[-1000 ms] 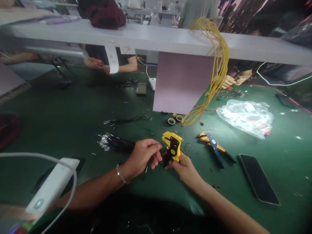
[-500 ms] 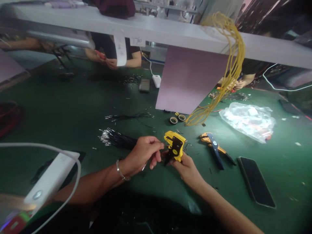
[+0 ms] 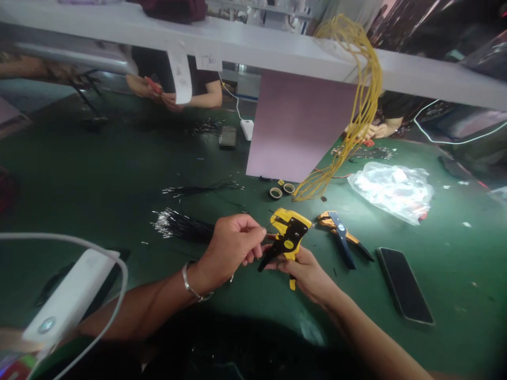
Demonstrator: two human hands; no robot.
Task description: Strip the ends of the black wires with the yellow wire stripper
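My right hand (image 3: pixel 311 274) is wrapped round a yellow-and-black wire stripper (image 3: pixel 291 229), its jaws pointing up and to the left. The black lever and the yellow handle stand apart. Close to the jaws, my left hand (image 3: pixel 237 240) is closed in a pinch. A thin dark wire seems to be in its fingers, mostly hidden; a shiny tip (image 3: pixel 232 277) shows below the hand. Whether the wire sits inside the jaws I cannot tell. Behind my left hand lies a bundle of black wires (image 3: pixel 184 226) with silvery ends.
A second wire stripper (image 3: pixel 338 235), a phone (image 3: pixel 404 285) and a clear plastic bag (image 3: pixel 392 190) lie right. Tape rolls (image 3: pixel 275 193) and hanging yellow wires (image 3: pixel 366 100) are ahead. A white power strip (image 3: pixel 71 295) is left. Co-workers' hands (image 3: pixel 170 100) work beneath the shelf (image 3: pixel 245 47).
The wire stripper has tilted in my right hand, and its handles have spread apart. My left hand stays pinched beside the jaws. The whole view has shifted slightly.
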